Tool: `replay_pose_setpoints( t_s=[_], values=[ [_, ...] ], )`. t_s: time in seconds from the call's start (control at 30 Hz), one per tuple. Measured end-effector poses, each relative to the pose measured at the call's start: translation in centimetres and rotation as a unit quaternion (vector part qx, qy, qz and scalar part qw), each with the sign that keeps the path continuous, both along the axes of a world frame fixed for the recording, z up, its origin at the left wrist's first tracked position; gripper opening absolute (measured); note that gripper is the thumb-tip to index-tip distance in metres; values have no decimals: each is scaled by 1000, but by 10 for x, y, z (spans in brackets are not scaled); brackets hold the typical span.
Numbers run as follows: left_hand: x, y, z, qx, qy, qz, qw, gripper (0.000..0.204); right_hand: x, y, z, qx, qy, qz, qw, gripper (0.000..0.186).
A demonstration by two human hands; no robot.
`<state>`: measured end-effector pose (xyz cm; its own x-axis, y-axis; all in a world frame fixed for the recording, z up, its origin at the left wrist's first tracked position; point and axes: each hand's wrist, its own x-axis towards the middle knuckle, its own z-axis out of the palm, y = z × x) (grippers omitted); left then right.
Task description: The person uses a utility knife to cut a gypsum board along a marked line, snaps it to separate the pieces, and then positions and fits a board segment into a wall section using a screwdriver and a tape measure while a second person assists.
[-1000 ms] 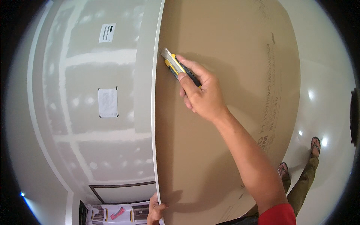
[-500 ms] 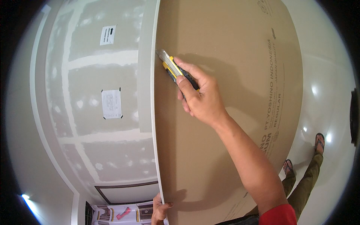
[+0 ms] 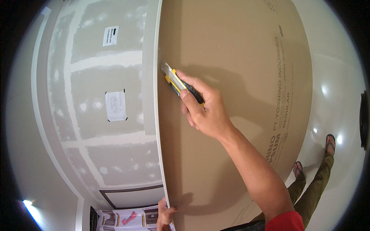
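A large sheet of plasterboard (image 3: 231, 77) faces me with its brown paper side, printed with dark lettering on the right. My right hand (image 3: 204, 104) is closed round a yellow and black utility knife (image 3: 179, 82). The knife's extended blade points up and left, at the brown face close to the sheet's pale left edge (image 3: 158, 127); whether the tip touches the paper I cannot tell. Low down, my left hand (image 3: 165, 215) grips that same edge, thumb on the brown face and fingers round the far side.
Left of the sheet is a wall (image 3: 104, 154) with patched joints and two taped papers (image 3: 115, 106). A dark-framed panel (image 3: 131, 196) and a printed banner (image 3: 129, 219) are at the lower left. Legs in olive trousers with sandalled feet (image 3: 330, 144) stand on the glossy floor (image 3: 335, 77) at right.
My right hand and the knife have moved a little down along the sheet's left edge. My left hand keeps its grip on the edge.
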<state>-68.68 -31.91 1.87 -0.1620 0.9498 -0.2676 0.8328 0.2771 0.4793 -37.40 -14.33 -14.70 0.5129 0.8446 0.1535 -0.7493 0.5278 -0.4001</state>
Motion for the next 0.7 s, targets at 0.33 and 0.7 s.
replay_pose_setpoints(
  t_s=[0.33,0.7],
  values=[
    [2,-3,0,6,13,-4,1000,49,-17,-10,-5,11,2,8,1000,41],
    [-13,-2,-5,27,-5,11,1000,39,-50,-29,-14,21,11,40,999,42]
  ],
)
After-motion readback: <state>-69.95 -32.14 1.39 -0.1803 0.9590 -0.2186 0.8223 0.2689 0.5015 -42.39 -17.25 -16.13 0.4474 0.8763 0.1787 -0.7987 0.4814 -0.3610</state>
